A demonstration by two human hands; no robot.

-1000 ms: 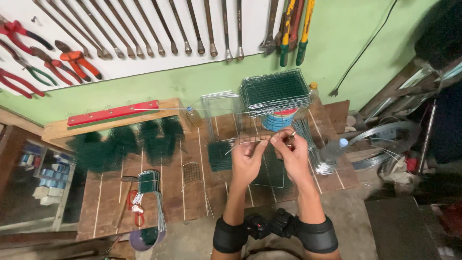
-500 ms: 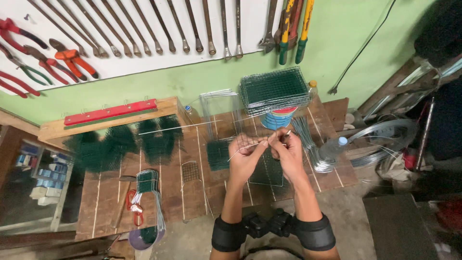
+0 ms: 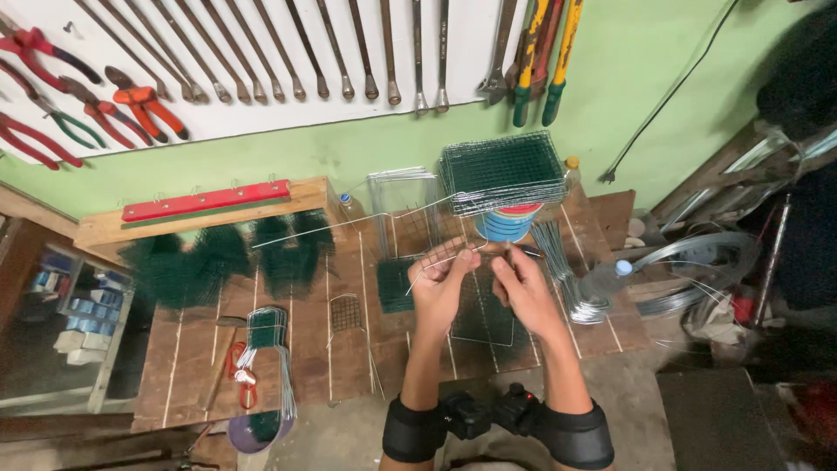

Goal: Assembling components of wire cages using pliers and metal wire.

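My left hand [image 3: 440,283] and my right hand [image 3: 520,288] are raised together over the wooden workbench [image 3: 200,349]. Both pinch a thin bent metal wire [image 3: 349,223] that runs from my fingers up and to the left. Under my hands lies a green wire mesh panel [image 3: 397,284] and a bare wire frame [image 3: 479,327]. Behind them, a stack of green mesh panels [image 3: 503,170] rests on a blue bucket [image 3: 506,224]. A bundle of straight wires [image 3: 562,270] lies to the right of my right hand.
Pliers and cutters [image 3: 131,96] and long wrenches hang on the white wall board. A red bar [image 3: 205,200] sits on a wooden ledge, with dark green tufts [image 3: 222,257] below it. Wire pieces [image 3: 266,344], a hammer [image 3: 222,358], a plastic bottle [image 3: 606,279] and wire coils [image 3: 697,270] surround the bench.
My hands have stayed close together on the wire and shifted slightly; the wire's long free end now points further up and to the left.
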